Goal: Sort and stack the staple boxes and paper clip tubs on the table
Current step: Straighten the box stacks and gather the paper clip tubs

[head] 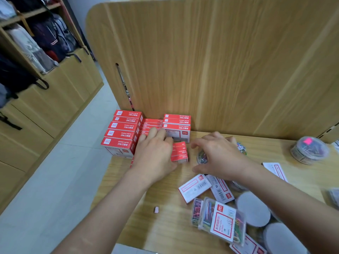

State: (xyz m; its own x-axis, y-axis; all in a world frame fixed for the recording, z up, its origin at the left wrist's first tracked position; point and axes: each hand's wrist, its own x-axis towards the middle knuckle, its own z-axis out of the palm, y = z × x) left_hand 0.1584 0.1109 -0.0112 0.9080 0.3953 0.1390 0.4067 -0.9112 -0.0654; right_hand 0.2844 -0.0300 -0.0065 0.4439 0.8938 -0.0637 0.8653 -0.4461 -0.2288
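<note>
Red staple boxes stand stacked in rows at the table's far left corner, against the wooden partition. My left hand rests on the middle stack, fingers spread over the boxes, with a small red box just to its right. My right hand curves over a round clear tub of coloured paper clips, fingers around it. White-faced staple boxes lie loose near the front. A rectangular clear box of coloured clips lies tilted below them.
Another round clip tub sits at the far right. Two tubs with white lids are at the front right. A small pink eraser-like piece lies on the wooden table. The partition walls off the back; shelves with bags stand left.
</note>
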